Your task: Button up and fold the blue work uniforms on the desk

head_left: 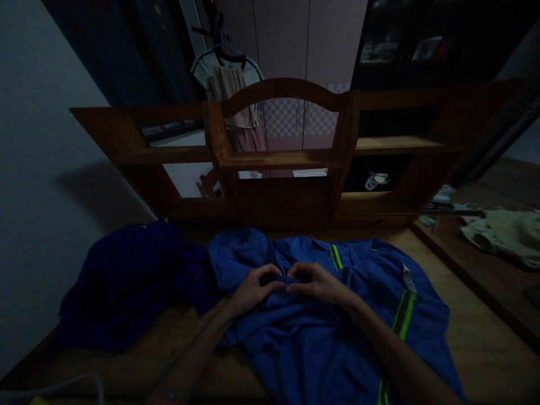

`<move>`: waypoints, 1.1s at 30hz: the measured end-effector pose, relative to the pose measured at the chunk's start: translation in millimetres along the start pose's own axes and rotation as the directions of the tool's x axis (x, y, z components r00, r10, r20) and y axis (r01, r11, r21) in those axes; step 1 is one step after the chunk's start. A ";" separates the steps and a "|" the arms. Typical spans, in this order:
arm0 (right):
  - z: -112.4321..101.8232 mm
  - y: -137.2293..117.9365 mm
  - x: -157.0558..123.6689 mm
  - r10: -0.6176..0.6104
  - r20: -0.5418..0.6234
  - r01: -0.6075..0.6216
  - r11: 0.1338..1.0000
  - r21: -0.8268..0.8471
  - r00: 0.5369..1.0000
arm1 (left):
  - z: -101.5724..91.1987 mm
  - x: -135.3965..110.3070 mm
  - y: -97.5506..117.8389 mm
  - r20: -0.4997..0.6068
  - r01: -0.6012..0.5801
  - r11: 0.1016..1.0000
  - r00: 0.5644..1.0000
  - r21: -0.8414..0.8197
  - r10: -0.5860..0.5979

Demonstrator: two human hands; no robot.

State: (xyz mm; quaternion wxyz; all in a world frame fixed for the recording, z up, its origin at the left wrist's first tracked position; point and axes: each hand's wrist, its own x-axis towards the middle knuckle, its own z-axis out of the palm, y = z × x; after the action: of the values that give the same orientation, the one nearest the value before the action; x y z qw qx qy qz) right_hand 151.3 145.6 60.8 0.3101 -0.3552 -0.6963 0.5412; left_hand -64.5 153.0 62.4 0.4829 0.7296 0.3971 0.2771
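Here | blue garment [304, 349] beneath left hand [255, 286] and right hand [318, 283] | both pinching its fabric

I have the left hand [252, 288] and right hand [323, 284] at my clock's centre, on the spread garment [295, 343] covering the tabletop [476, 337]. The bundled garment [139, 275] lies at nine, the shelf unit [280, 160] at twelve, the clothes rack [219, 34] behind it at eleven, loose cloth [504, 233] near three.

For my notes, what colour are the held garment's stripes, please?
The stripes are yellow-green with a darker middle, clearest in the head view.
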 end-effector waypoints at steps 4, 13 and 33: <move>3.5 3.8 1.4 -0.040 -0.113 0.031 0.996 -0.079 0.993 | -0.3 0.6 -2.1 -0.092 -0.075 0.994 0.992 0.077 0.081; 20.5 4.3 2.6 -0.400 -0.309 0.220 0.848 -0.483 0.863 | 8.4 -7.4 5.3 -0.253 -0.316 0.865 0.867 0.390 0.430; 1.0 -4.9 -4.7 -0.520 -0.560 -0.034 0.712 -0.701 0.645 | 0.0 -6.6 11.7 -0.452 -0.175 0.843 0.779 0.508 0.434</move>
State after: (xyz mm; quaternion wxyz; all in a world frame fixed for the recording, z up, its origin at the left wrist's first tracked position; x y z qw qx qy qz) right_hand 152.3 140.3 65.2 0.4888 -0.5187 -0.7011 0.0234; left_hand -64.4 144.9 73.1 0.1178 0.7632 0.4437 0.4547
